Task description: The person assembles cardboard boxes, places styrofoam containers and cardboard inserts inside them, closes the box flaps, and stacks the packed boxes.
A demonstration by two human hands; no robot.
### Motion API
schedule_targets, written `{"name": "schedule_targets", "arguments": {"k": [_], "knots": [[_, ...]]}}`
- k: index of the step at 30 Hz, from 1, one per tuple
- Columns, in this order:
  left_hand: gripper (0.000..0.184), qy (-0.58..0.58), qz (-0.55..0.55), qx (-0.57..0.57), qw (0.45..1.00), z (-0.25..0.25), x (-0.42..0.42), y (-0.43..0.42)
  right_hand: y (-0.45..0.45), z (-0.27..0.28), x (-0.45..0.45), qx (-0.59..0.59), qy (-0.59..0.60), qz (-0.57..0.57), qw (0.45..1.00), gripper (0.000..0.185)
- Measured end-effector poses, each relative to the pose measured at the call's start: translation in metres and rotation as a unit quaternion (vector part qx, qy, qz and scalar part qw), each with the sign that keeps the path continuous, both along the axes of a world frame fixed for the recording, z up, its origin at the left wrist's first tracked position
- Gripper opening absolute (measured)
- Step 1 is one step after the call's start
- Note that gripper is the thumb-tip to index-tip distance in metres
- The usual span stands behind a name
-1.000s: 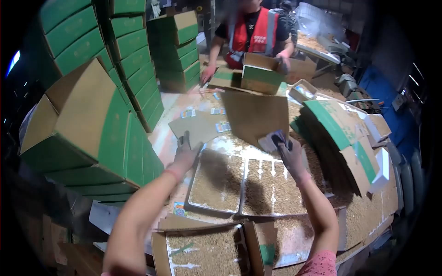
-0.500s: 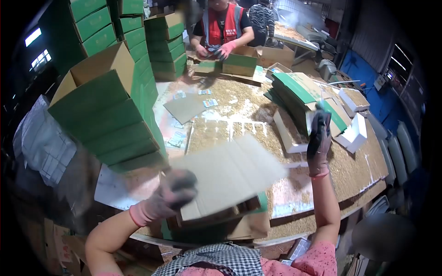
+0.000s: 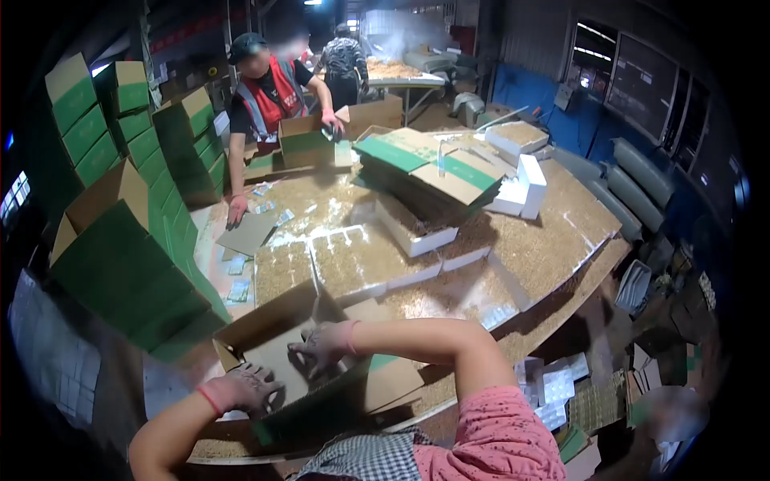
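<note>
An open green-and-brown cardboard box (image 3: 373,393) stands at the table's near edge, right in front of me. Inside it lies a plain cardboard sheet (image 3: 277,353), partly hidden by my hands and the walls. My left hand (image 3: 250,390), in a dark-palmed pink glove, rests at the box's near left side with fingers spread over the edge. Reaching in from the right, my right hand (image 3: 327,346) has its fingers apart against the sheet. Neither hand visibly grips anything; the fingertips are partly hidden.
Stacked green boxes (image 3: 120,272) rise on the left. Grain-like brown material (image 3: 353,256) covers much of the table, with white foam trays (image 3: 417,236) in it. Flattened cartons (image 3: 433,164) lie on the far side. A co-worker in a red vest (image 3: 281,92) touches another cardboard sheet (image 3: 247,232).
The cardboard sheet has gone from my left hand down into the box. My right hand has come from the far right into the box. The view has turned right; the co-worker now reaches toward another sheet.
</note>
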State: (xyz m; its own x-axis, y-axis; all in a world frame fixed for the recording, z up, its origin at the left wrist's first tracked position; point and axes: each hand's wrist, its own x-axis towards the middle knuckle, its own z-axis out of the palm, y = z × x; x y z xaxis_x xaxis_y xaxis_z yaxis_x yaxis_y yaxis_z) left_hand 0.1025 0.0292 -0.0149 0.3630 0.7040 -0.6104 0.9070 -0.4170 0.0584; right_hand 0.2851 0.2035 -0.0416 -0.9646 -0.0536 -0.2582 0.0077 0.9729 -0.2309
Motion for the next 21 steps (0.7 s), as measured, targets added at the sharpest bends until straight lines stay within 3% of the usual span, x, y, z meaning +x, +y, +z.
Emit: {"name": "schedule_targets", "arguments": {"k": [1, 2, 3, 5, 6, 7, 9, 10, 11, 12, 13, 14, 15, 16, 17, 18, 19, 20, 21], "knots": [[0.059, 0.004, 0.042, -0.039, 0.998, 0.019, 0.003, 0.002, 0.002, 0.029, 0.004, -0.071, -0.086, -0.020, 0.994, 0.070], [0.056, 0.029, 0.082, 0.003, 0.996, 0.023, 0.009, 0.004, 0.008, 0.053, 0.000, -0.077, -0.134, 0.001, 0.988, 0.091], [0.055, 0.056, 0.120, 0.042, 0.990, 0.027, 0.013, 0.005, 0.007, 0.053, -0.004, -0.078, -0.131, 0.001, 0.988, 0.091], [0.052, 0.075, 0.099, 0.084, 0.989, -0.006, 0.007, 0.005, 0.002, 0.047, -0.010, 0.060, 0.032, -0.075, 0.995, 0.087], [0.049, 0.097, 0.073, 0.121, 0.985, -0.025, 0.005, -0.001, -0.001, 0.026, -0.014, 0.112, 0.021, -0.087, 0.990, 0.085], [0.049, 0.095, 0.077, 0.118, 0.986, -0.022, 0.006, -0.002, 0.006, -0.001, -0.027, 0.049, -0.121, -0.082, 0.988, 0.084], [0.045, 0.080, 0.105, 0.167, 0.977, -0.002, -0.004, -0.003, 0.000, 0.005, -0.009, 0.017, -0.056, -0.142, 0.988, 0.078], [0.042, 0.020, 0.148, 0.316, 0.937, 0.001, -0.017, -0.018, 0.019, 0.022, -0.002, -0.078, -0.046, -0.094, 0.991, 0.068], [0.042, -0.047, 0.238, 0.373, 0.896, 0.036, -0.016, -0.035, 0.049, 0.003, 0.004, -0.140, 0.076, -0.024, 0.987, 0.060], [0.049, -0.206, 0.404, 0.341, 0.824, 0.019, -0.027, -0.056, 0.055, 0.040, 0.026, -0.154, 0.145, -0.075, 0.974, 0.053], [0.058, -0.350, 0.545, 0.300, 0.700, -0.014, -0.049, -0.082, 0.071, 0.048, 0.048, -0.187, 0.256, -0.111, 0.942, 0.048], [0.067, -0.590, 0.598, 0.094, 0.535, -0.093, -0.090, -0.117, 0.073, 0.032, 0.047, -0.205, 0.246, -0.092, 0.943, 0.048], [0.071, -0.659, 0.612, 0.078, 0.430, -0.134, -0.078, -0.107, 0.073, 0.010, 0.045, -0.174, 0.288, -0.057, 0.940, 0.048], [0.077, -0.695, 0.562, 0.047, 0.446, -0.131, -0.050, -0.098, 0.071, -0.011, 0.042, -0.137, 0.336, -0.026, 0.932, 0.048], [0.070, -0.707, 0.550, 0.050, 0.442, -0.165, -0.046, -0.107, 0.065, -0.029, 0.039, -0.099, 0.384, 0.001, 0.918, 0.049], [0.080, -0.492, 0.514, 0.272, 0.648, -0.160, -0.020, -0.075, 0.042, -0.047, 0.028, -0.131, 0.337, -0.011, 0.932, 0.049], [0.086, -0.309, 0.526, 0.292, 0.737, -0.136, 0.006, -0.053, 0.022, -0.062, 0.010, -0.121, 0.304, 0.068, 0.943, 0.051], [0.106, -0.136, 0.458, 0.398, 0.783, -0.152, 0.016, -0.046, 0.022, -0.063, 0.006, -0.118, 0.315, 0.058, 0.940, 0.053], [0.106, -0.130, 0.462, 0.401, 0.780, -0.141, 0.021, -0.043, 0.025, -0.061, 0.002, -0.114, 0.330, 0.049, 0.936, 0.055]]}}
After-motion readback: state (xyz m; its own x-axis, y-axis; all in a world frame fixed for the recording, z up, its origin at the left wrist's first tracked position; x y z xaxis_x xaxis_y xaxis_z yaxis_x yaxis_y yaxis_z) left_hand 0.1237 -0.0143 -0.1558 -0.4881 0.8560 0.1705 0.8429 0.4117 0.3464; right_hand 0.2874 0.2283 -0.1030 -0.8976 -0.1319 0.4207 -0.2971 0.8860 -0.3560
